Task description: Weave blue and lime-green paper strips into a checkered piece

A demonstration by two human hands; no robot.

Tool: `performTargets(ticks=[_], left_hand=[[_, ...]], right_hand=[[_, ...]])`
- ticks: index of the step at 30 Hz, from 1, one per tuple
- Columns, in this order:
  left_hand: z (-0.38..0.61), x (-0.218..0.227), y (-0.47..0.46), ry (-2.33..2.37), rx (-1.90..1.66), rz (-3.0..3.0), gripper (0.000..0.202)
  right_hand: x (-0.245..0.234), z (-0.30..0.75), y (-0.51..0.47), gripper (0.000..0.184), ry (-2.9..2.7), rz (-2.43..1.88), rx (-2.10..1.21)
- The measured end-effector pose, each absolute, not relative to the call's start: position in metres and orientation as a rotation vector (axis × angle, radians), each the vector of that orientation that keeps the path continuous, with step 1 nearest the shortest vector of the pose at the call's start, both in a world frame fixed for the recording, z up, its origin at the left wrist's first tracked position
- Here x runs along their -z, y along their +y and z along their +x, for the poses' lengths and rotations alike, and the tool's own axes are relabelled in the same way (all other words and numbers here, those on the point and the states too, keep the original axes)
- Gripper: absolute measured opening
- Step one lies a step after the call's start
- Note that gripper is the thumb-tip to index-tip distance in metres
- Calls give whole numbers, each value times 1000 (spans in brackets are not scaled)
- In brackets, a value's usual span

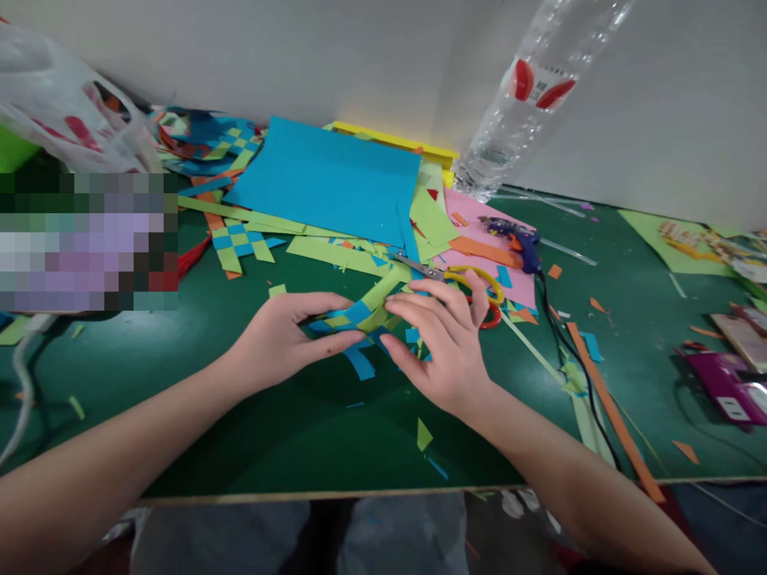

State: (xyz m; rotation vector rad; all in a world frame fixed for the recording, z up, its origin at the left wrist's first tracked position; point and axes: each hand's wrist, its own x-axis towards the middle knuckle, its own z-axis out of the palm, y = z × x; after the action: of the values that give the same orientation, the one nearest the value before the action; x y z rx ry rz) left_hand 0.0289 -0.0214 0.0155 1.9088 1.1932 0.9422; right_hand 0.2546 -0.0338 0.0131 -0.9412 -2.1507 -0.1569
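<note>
Hands meet over the middle of the green worktop (240, 431), both on a woven paper piece (358, 315) of blue and green strips, loose strip ends sticking out around it. Left hand (288, 335) has fingers curled together, thumb and fingertips pinched on the weave's left side. Right hand (447, 351) has fingers fanned apart, tips pressed on the weave's right side, thumb against its near edge. Scissors (464, 278) with yellow and red handles lie just behind the right hand. Glue gun (520, 238) sits further back right on a pink sheet (473, 216). Blue sheet (329, 180) lies towards the back edge over green strips. Clear plastic bottle (527, 96) stands tilted at the back edge by the wall. Second small weave (240, 243) lies back left. Orange strip (611, 407) runs towards the front right edge. Paper scraps are scattered all over.
</note>
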Motion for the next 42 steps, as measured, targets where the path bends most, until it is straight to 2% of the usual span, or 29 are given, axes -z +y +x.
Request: performTargets(ticks=[8, 15, 19, 24, 35, 42], left_hand=[[29, -18, -20, 1034, -926, 2022, 17], [27, -13, -20, 1054, -952, 2030, 21], [29, -16, -21, 971, -956, 2025, 12], [31, -20, -21, 933, -937, 1994, 10], [32, -23, -22, 901, -934, 1974, 5], [33, -21, -23, 864, -938, 1943, 5]], right_hand=[[-11, 255, -33, 11, -2149, -929, 197], [-10, 256, -33, 6, -2158, -887, 162], [-12, 255, -32, 1, -2136, -860, 135], [-13, 253, -34, 8, -2092, -886, 121], [-15, 255, -34, 7, -2093, -846, 147], [-15, 254, -34, 5, -2083, -859, 54]])
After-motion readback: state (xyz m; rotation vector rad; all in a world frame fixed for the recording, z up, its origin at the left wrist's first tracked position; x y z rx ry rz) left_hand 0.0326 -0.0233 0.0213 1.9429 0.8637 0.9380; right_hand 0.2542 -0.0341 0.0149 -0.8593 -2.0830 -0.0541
